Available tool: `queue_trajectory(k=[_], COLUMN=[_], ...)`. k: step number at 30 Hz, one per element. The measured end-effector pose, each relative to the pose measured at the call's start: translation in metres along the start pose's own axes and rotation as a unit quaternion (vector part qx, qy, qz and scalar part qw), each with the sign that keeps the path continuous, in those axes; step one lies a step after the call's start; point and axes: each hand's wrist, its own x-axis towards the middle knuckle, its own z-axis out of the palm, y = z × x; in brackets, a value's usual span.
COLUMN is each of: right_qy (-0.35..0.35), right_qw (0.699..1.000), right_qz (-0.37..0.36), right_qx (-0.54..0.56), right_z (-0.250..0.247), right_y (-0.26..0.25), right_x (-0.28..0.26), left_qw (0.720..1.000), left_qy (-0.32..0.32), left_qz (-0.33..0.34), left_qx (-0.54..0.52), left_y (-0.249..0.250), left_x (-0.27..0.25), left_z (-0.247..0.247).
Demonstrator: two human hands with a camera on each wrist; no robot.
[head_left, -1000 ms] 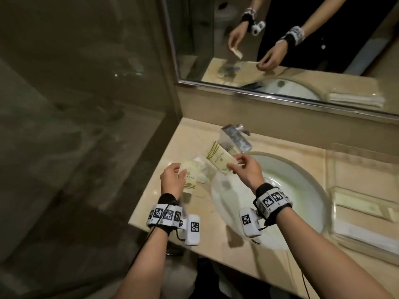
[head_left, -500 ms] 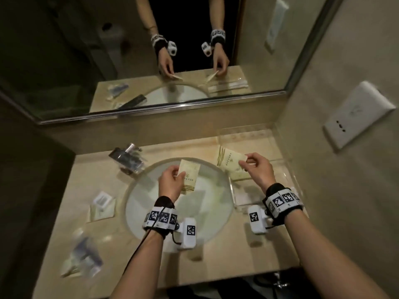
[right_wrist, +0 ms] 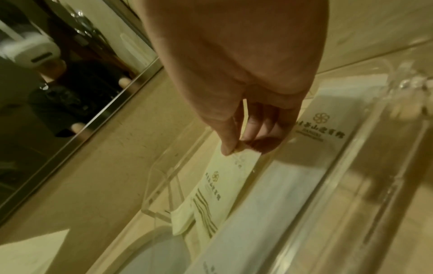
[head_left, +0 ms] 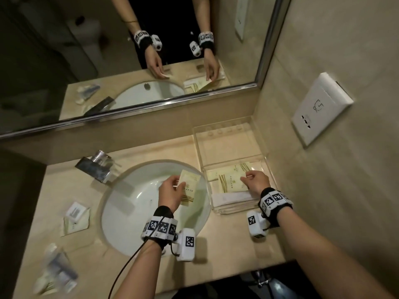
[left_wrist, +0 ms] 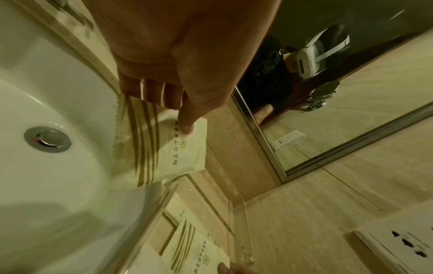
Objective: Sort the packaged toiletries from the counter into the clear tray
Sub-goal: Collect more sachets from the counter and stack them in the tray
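Note:
My left hand (head_left: 172,190) pinches a cream sachet with gold stripes (head_left: 191,186) over the white sink basin (head_left: 133,203); in the left wrist view the thumb (left_wrist: 187,128) presses on that sachet (left_wrist: 161,148). My right hand (head_left: 251,180) pinches the edge of a second striped sachet (head_left: 230,182) low inside the clear tray (head_left: 228,130), on top of another cream packet (head_left: 235,168). The right wrist view shows thumb and fingers (right_wrist: 230,148) holding that sachet (right_wrist: 218,178) beside a long white packet (right_wrist: 269,185). More packets (head_left: 75,216) (head_left: 56,275) lie on the counter at left.
A chrome faucet (head_left: 95,167) stands at the basin's back left. The mirror (head_left: 129,61) runs along the back wall. A white wall socket (head_left: 319,108) sits on the right wall above the tray. The counter edge (head_left: 216,277) is close to me.
Both hands moved right with their sachets. The right hand went from above the tray's edge down into the tray; the left hand came over the basin's right side.

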Motion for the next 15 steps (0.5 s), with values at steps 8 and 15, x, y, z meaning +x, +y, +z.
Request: queue_trajectory(k=[8,15], right_qy=[-0.013,-0.005], right_qw=[0.996,0.994], right_qz=[0.002,0.024], right_qx=[-0.087,-0.104], right_z=[0.009,0.029], right_y=[-0.013,-0.018], right_x=[0.015,0.015], left_qw=[1.0,1.0], left_qy=[-0.013,-0.022], left_qz=[-0.01,-0.006], left_qx=[0.009,-0.003], left_y=[-0.014,-0.019], left_x=[0.014,0.024], left_z=[-0.005,-0.007])
